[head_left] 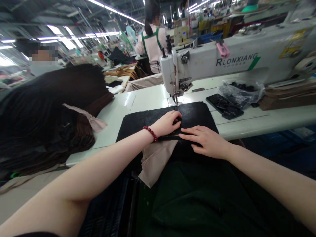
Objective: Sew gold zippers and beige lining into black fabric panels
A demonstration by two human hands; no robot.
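A black fabric panel (148, 120) lies on the white table in front of the sewing machine (222, 62), its far edge under the needle (176, 98). A zipper (170, 135) runs across the panel between my hands. My left hand (168, 122), with a red bead bracelet on the wrist, rests on the panel with its fingers curled down, pressing the fabric just above the zipper. My right hand (206, 140) lies flat on the panel, fingers stretched toward the zipper. A beige lining piece (155, 161) hangs down from under my left wrist.
A tall pile of dark brown fabric (46, 115) fills the table's left. A black phone (224, 106) and a plastic bag of dark parts (240, 92) lie right of the needle, with stacked brown pieces (288, 95) beyond. Other workers stand and sit behind the table.
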